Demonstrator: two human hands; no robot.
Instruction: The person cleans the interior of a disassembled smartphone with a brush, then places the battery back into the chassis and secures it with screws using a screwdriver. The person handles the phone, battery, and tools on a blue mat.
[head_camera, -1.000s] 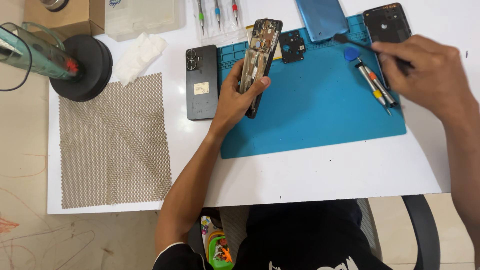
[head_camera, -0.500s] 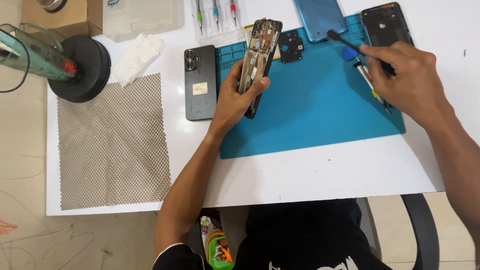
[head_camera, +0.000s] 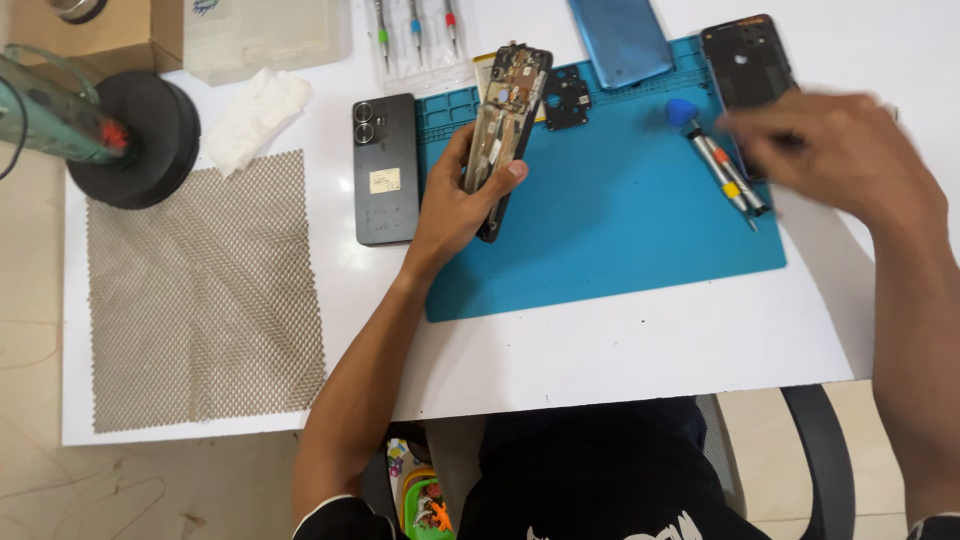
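While the left hand (head_camera: 455, 205) grips an opened phone (head_camera: 508, 120), the blurred right hand's (head_camera: 840, 150) grip is unclear.

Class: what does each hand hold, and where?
Left hand grips the opened black phone body by its lower edges. Right hand is blurred; cannot tell.

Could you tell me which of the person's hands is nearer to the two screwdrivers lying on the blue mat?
The right. The right hand, motion-blurred, is just right of the screwdrivers. The left hand is well to their left, holding an opened phone.
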